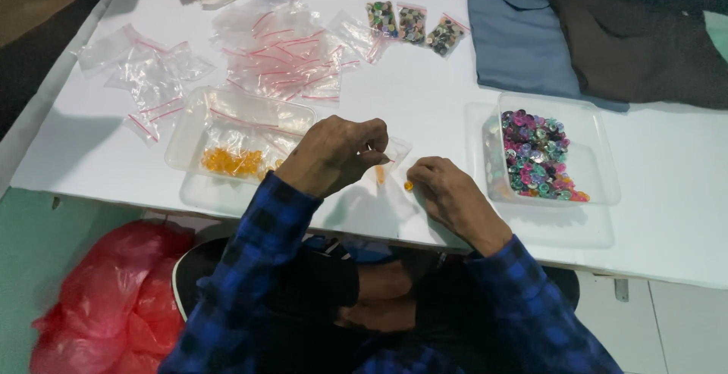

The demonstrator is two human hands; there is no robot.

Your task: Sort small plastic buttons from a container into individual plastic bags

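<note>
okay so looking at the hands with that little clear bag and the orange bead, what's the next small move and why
Probably bring the right hand up and drop its orange bead into the small clear bag. The left hand pinches that bag just above the table, one orange piece seems already inside, and the bead sits at the right fingers, just beside the bag.

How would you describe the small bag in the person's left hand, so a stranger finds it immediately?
Start at the white table, between the two clear trays. The left hand pinches a small clear bag there. Unlike the flat empty bags heaped behind, it is lifted and shows something orange inside.
</note>
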